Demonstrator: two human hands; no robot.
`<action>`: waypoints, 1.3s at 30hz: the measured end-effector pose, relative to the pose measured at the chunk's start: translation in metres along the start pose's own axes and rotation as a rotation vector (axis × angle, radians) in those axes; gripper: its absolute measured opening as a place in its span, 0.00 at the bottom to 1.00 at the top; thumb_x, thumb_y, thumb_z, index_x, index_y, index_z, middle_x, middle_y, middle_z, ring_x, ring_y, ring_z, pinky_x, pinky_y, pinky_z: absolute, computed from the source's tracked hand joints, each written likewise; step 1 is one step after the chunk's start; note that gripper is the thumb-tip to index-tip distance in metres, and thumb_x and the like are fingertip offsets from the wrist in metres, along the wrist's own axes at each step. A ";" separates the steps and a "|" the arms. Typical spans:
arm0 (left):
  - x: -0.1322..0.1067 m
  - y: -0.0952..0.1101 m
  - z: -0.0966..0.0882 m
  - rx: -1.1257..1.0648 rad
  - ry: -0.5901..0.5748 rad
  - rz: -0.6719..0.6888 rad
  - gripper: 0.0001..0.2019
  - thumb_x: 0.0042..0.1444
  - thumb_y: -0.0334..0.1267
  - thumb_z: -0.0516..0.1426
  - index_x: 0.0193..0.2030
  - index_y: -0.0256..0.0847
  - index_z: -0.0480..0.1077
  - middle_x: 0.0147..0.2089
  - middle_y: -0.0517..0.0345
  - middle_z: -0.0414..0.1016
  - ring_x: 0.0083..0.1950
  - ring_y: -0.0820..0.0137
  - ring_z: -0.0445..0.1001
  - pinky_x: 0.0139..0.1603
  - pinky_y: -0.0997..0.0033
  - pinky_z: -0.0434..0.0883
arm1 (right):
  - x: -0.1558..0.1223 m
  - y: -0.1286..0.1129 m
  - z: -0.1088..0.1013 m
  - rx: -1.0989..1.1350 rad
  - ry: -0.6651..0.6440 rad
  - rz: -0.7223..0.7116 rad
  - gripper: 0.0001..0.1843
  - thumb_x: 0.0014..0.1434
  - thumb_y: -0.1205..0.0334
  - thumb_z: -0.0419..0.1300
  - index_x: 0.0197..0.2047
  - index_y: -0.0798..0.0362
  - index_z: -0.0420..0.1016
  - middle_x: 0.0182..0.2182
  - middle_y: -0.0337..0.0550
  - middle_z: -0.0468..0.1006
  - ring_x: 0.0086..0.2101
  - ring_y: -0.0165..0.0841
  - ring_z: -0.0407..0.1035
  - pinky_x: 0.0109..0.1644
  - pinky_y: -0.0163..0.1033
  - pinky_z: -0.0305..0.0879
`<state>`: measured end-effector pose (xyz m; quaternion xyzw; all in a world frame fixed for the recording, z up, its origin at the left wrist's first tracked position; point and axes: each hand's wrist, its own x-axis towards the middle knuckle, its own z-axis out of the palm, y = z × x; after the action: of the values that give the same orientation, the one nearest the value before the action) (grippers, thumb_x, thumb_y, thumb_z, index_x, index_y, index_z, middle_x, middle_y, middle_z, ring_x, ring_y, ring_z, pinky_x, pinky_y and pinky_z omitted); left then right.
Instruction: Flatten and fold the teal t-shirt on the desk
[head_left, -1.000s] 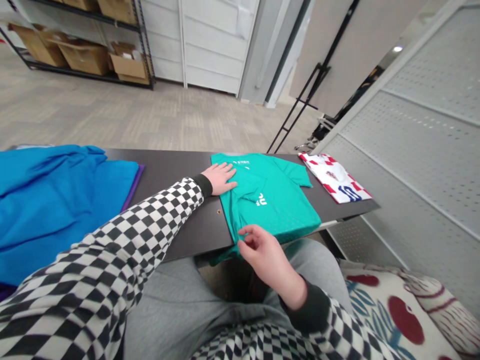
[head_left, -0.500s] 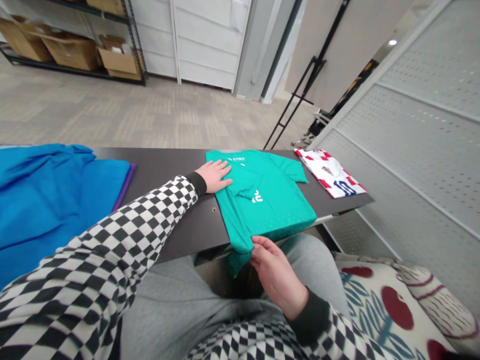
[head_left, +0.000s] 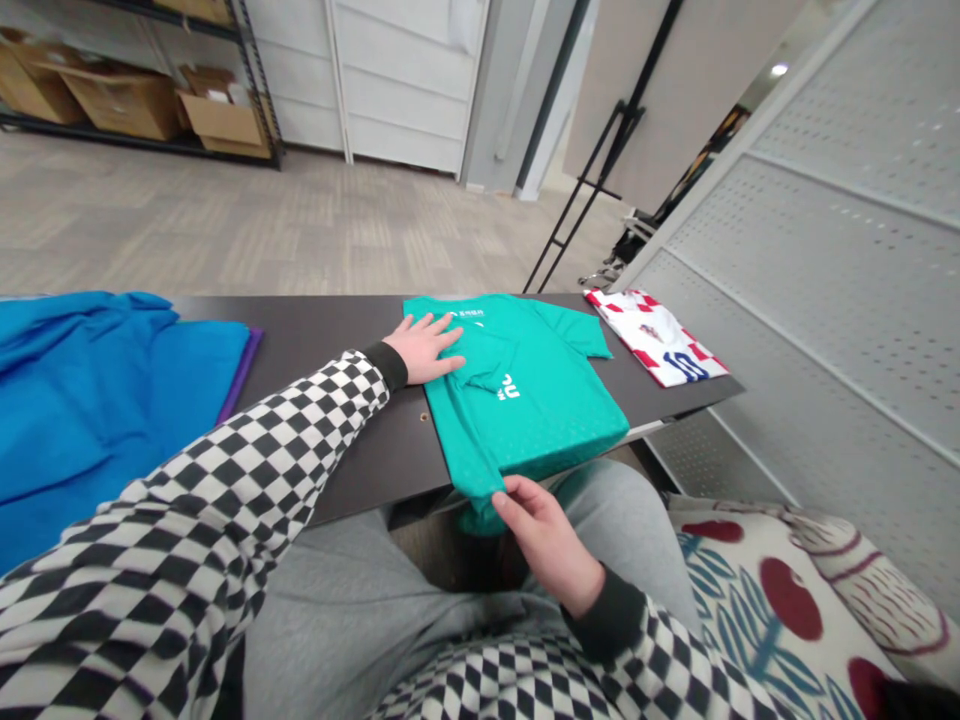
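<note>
A green T-shirt (head_left: 547,400) with white lettering lies on the dark table, its left side folded inward and one sleeve lying across the front. My left hand (head_left: 422,350) rests flat on the shirt's upper left edge, fingers spread. At the near table edge, my right hand (head_left: 544,535) pinches the lower corner of the folded strip between thumb and fingers. The bottom hem hangs over the edge toward my lap. The other sleeve points out to the right.
The dark table (head_left: 337,350) also bears blue clothing (head_left: 112,390) over a purple piece (head_left: 244,372) at left. A folded red-and-white checked jersey (head_left: 660,338) lies at right. A perforated metal panel (head_left: 840,240) stands on the right, beside a patterned cushion (head_left: 795,600).
My right hand still pinches the shirt's lower corner, and the loose end below it hangs shorter than before. My left hand stays flat with its fingers spread wider. The view shifts slightly.
</note>
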<state>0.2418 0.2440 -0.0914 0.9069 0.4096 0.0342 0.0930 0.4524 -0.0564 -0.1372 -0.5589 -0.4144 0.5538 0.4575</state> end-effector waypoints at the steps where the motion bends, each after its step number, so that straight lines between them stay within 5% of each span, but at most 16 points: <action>1: -0.002 0.004 -0.003 0.010 0.030 0.026 0.41 0.76 0.66 0.47 0.87 0.47 0.58 0.90 0.47 0.44 0.89 0.36 0.43 0.85 0.25 0.38 | 0.001 0.001 0.001 -0.005 0.012 -0.001 0.25 0.62 0.36 0.75 0.43 0.49 0.82 0.37 0.39 0.80 0.37 0.35 0.70 0.47 0.42 0.69; 4: -0.011 0.025 -0.011 0.010 0.098 0.219 0.33 0.75 0.59 0.52 0.81 0.50 0.69 0.88 0.52 0.56 0.90 0.41 0.44 0.86 0.28 0.29 | 0.007 0.009 0.003 0.000 0.044 0.006 0.24 0.63 0.37 0.75 0.43 0.49 0.81 0.35 0.38 0.78 0.36 0.34 0.68 0.46 0.41 0.68; 8: -0.024 0.057 -0.004 -0.091 -0.041 0.447 0.31 0.74 0.56 0.55 0.81 0.59 0.68 0.87 0.60 0.59 0.89 0.50 0.50 0.88 0.38 0.37 | 0.015 0.022 0.002 -0.046 0.071 -0.012 0.25 0.62 0.36 0.74 0.41 0.48 0.78 0.34 0.37 0.77 0.35 0.34 0.67 0.44 0.41 0.68; 14: -0.026 0.062 0.012 -0.117 -0.117 0.432 0.39 0.74 0.65 0.52 0.87 0.60 0.54 0.89 0.58 0.49 0.90 0.48 0.45 0.88 0.36 0.41 | 0.025 0.048 -0.020 -0.294 -0.126 0.001 0.22 0.63 0.41 0.72 0.45 0.52 0.81 0.37 0.41 0.82 0.38 0.37 0.73 0.48 0.44 0.69; 19: -0.024 0.059 0.009 -0.105 -0.127 0.438 0.39 0.75 0.64 0.52 0.88 0.56 0.54 0.90 0.54 0.47 0.90 0.48 0.45 0.88 0.36 0.41 | 0.034 0.075 -0.041 -0.613 -0.099 -0.022 0.15 0.64 0.48 0.68 0.39 0.52 0.81 0.34 0.39 0.80 0.38 0.38 0.72 0.47 0.43 0.69; 23: -0.026 0.061 0.004 -0.091 -0.085 0.428 0.38 0.76 0.64 0.51 0.88 0.57 0.54 0.90 0.55 0.47 0.90 0.49 0.46 0.88 0.37 0.38 | 0.037 0.081 -0.044 -0.790 -0.133 -0.041 0.09 0.69 0.58 0.63 0.43 0.53 0.82 0.41 0.47 0.86 0.44 0.41 0.77 0.53 0.45 0.72; 28: -0.027 0.061 0.004 -0.050 -0.079 0.364 0.39 0.76 0.65 0.49 0.88 0.56 0.54 0.90 0.54 0.48 0.89 0.49 0.48 0.88 0.37 0.43 | 0.030 0.052 -0.055 -0.998 -0.286 -0.045 0.20 0.64 0.65 0.67 0.59 0.54 0.84 0.54 0.56 0.87 0.53 0.45 0.81 0.60 0.46 0.75; 32: -0.024 0.057 0.005 -0.036 -0.046 0.362 0.37 0.78 0.63 0.46 0.88 0.55 0.54 0.89 0.55 0.51 0.88 0.53 0.53 0.88 0.42 0.46 | 0.016 0.000 -0.087 -0.889 -0.415 -0.120 0.17 0.69 0.60 0.65 0.59 0.50 0.85 0.51 0.49 0.89 0.49 0.42 0.83 0.57 0.45 0.77; 36: -0.018 0.043 0.002 -0.017 0.112 0.230 0.34 0.79 0.57 0.41 0.84 0.50 0.63 0.84 0.54 0.64 0.86 0.56 0.60 0.88 0.42 0.48 | 0.000 -0.039 -0.142 -0.623 -0.239 -0.033 0.16 0.70 0.54 0.63 0.56 0.49 0.85 0.40 0.41 0.88 0.36 0.36 0.81 0.40 0.39 0.76; 39: -0.014 0.018 -0.001 0.054 0.245 0.024 0.32 0.78 0.55 0.42 0.76 0.47 0.73 0.79 0.50 0.73 0.83 0.52 0.65 0.87 0.40 0.52 | -0.004 -0.036 -0.196 -0.513 -0.029 0.094 0.17 0.70 0.52 0.60 0.54 0.52 0.83 0.33 0.39 0.84 0.26 0.34 0.75 0.30 0.38 0.68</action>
<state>0.2460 0.2220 -0.0869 0.9029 0.4079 0.1349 0.0172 0.6494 -0.0616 -0.1078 -0.6673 -0.5215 0.4589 0.2685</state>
